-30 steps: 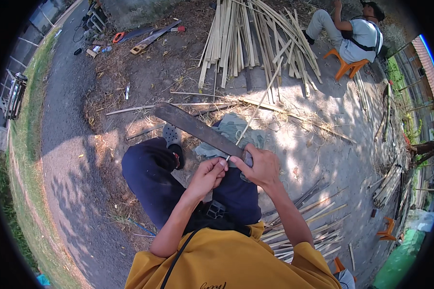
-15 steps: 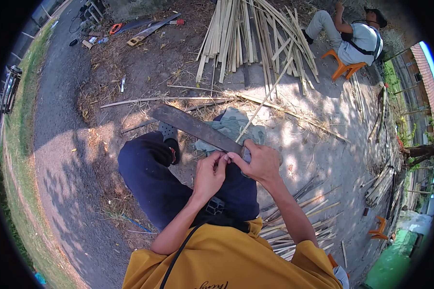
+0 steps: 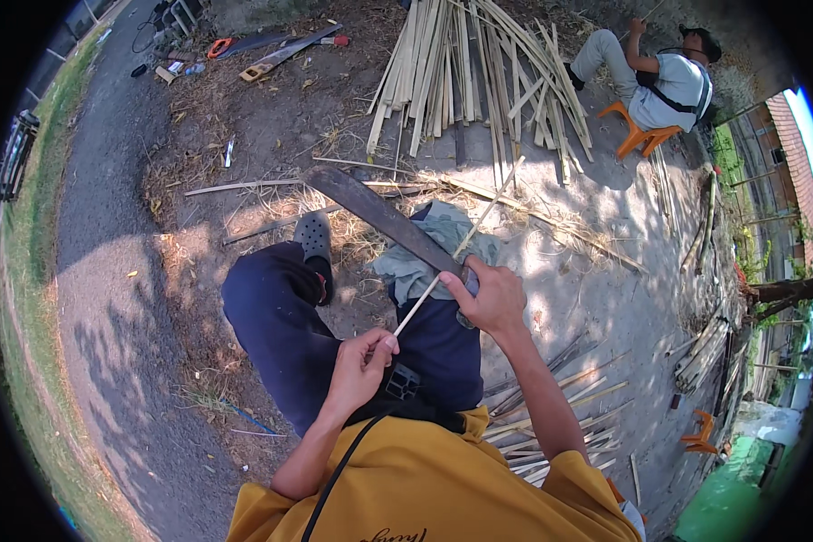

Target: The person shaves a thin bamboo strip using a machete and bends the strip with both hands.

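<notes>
My left hand (image 3: 359,369) pinches the near end of a thin, pale stick (image 3: 415,313), probably bamboo, just above my lap. From there the stick runs up and to the right, past my right thumb and across the base of a machete's dark, broad blade (image 3: 379,219). My right hand (image 3: 495,300) is closed around the machete's handle, which is mostly hidden, with the thumb pressed along the stick. The blade points away to the upper left. Under it, a grey-green cloth (image 3: 390,266) covers my right knee.
A large fan of split strips (image 3: 429,86) lies ahead, and more strips (image 3: 596,397) lie at my right. Handsaws (image 3: 285,56) rest on the ground at far left. Another person (image 3: 673,86) sits on an orange stool (image 3: 637,131) at far right. Shavings (image 3: 361,237) litter the ground.
My left hand has drawn back toward my lap, pulling the stick along past the blade. The stick's far end has come nearer. My right hand stays near the knee; the blade tip has shifted slightly right.
</notes>
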Available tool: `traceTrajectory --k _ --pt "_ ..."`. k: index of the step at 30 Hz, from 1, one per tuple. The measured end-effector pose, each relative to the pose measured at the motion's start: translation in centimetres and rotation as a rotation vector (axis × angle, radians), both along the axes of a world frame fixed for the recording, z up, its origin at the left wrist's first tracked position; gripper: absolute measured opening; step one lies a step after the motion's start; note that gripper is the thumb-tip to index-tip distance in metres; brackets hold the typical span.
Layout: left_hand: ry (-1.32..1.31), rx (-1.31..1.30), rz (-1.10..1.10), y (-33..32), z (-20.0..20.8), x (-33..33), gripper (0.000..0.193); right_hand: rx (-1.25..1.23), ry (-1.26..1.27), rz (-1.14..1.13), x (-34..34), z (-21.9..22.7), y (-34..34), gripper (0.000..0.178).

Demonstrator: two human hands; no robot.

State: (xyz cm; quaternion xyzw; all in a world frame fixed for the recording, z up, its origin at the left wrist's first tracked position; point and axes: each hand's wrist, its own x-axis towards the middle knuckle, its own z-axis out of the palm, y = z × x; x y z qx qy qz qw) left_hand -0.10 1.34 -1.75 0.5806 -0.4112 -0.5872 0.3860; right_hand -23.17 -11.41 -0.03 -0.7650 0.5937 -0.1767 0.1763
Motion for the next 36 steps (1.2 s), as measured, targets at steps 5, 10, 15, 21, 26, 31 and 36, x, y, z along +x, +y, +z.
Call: traceTrajectory --k 5,10,15,21,26,31,36 --pt "0.125 0.127 -0.01 5.1 -0.1 3.7 0.025 -0.003 0.006 -0.008 -0.4 -0.8 -0.2 0.062" --pt "0.177 0.251 0.013 9.9 1.8 7.7 0.026 0.013 0.025 0.004 -0.2 -0.8 -0.2 0.063" --pt "0.194 0.342 0.049 12.9 3.1 9.5 0.026 -0.061 -0.01 0.035 0.9 -0.1 0.2 0.055" --pt "0.042 0.426 0.049 18.9 5.7 15.2 0.027 0.053 -0.045 -0.052 -0.6 -1.4 -0.8 0.061" --pt "-0.134 0.301 -0.005 15.2 7.4 15.4 0.023 0.0 -0.353 -0.045 -0.6 -3.2 0.1 0.055" --pt "-0.257 0.19 -0.058 12.0 7.7 14.4 0.021 0.154 -1.128 -0.29 -1.3 -1.7 1.5 0.057" --pt "-0.207 0.104 0.056 4.7 7.6 9.2 0.021 0.115 -1.076 -0.321 -4.6 -0.8 0.9 0.054"
